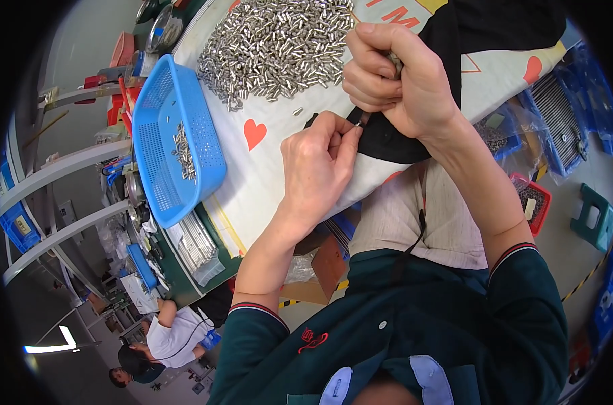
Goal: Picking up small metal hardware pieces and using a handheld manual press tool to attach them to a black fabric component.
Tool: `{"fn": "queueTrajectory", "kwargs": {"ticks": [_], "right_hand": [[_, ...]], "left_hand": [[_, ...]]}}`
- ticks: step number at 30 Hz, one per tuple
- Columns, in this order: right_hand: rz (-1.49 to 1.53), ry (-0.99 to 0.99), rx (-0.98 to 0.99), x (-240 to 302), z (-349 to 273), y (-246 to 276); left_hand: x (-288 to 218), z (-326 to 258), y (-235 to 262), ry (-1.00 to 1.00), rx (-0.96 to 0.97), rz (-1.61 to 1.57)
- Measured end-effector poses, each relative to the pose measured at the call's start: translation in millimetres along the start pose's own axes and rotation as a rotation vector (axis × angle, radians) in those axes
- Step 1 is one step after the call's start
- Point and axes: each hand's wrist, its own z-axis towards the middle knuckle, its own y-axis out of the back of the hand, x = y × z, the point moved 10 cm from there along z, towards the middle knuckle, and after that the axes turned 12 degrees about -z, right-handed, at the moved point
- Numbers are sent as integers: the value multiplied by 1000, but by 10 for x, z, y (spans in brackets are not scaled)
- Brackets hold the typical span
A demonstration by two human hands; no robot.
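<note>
The left hand (316, 169) pinches a small metal pin (358, 123) between thumb and forefinger, near the middle of the cloth-covered tabletop (266, 175). Just right and farther off, the right hand (397, 74) has its fingers closed around several pins. A heap of metal pins (276, 44) lies beyond; a blue plastic basket (175, 145) sits left.

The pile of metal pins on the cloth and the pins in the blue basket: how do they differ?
The pile of metal pins is large and heaped densely on the cloth; the pins in the blue basket are few, in a thin row. The pile lies loose beside the right hand; the basket pins sit walled in, away from both hands. Both look like short, shiny silver pins.
</note>
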Motion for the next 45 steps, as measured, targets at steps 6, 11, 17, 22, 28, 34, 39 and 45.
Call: {"fn": "queueTrajectory", "kwargs": {"ticks": [6, 11, 17, 22, 28, 34, 39, 45], "right_hand": [[-50, -12, 3, -22, 12, -31], [-123, -12, 0, -12, 23, -132], [-194, -6, -34, -15, 28, -149], [-111, -57, -88, -61, 33, -40], [-9, -61, -91, -79, 51, 94], [9, -91, -97, -95, 57, 103], [18, -106, -112, -99, 41, 105], [30, -99, -105, -82, 50, 88]], "left_hand": [[27, 25, -17, 26, 18, -44], [79, 36, -16, 52, 34, -52], [59, 47, -34, -25, 26, -92], [42, 22, -4, 10, 31, -30], [-29, 40, -8, -19, 28, 10], [80, 109, 66, 84, 38, -254], [351, 72, -111, 512, 176, -1451], [474, 83, -56, 535, 116, -1588]]}}
